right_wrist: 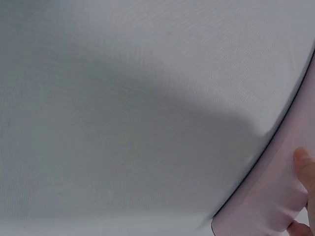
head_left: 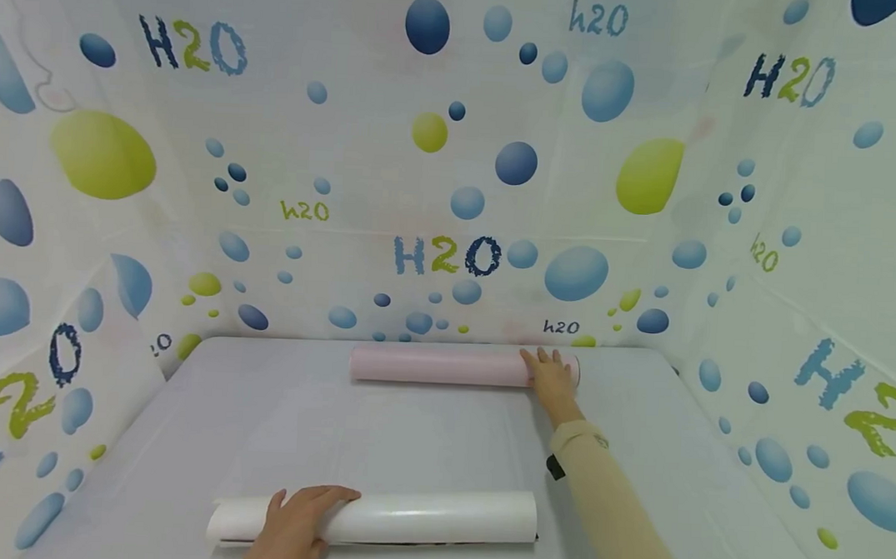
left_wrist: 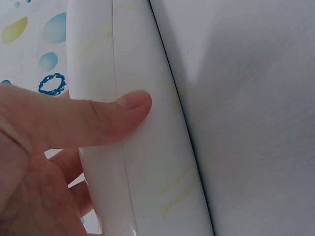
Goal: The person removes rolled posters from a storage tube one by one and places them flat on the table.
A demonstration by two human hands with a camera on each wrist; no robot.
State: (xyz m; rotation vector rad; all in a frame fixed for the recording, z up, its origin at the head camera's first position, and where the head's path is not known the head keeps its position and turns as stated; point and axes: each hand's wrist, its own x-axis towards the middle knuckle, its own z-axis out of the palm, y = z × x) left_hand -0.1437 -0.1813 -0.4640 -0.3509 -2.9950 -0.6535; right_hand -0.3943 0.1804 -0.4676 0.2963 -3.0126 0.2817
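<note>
A white roll (head_left: 438, 517) of glossy sheet lies crosswise near the front of the table. My left hand (head_left: 295, 523) grips it left of its middle; in the left wrist view the thumb (left_wrist: 135, 105) presses one side and the other fingers reach round the far side. Farther back, a pink roll (head_left: 437, 366) lies along the table's rear edge. Near its right end my right hand (head_left: 552, 384) holds it, fingers spread over the top. The right wrist view catches only the thumb (right_wrist: 304, 164) and part of another finger on the pink surface.
Both rolls rest on a pale, cloth-covered table (head_left: 426, 445). Behind it and on both sides hang white curtains (head_left: 364, 142) printed with blue and green drops and H2O lettering. A small black object (head_left: 556, 467) shows by the right sleeve (head_left: 604, 495).
</note>
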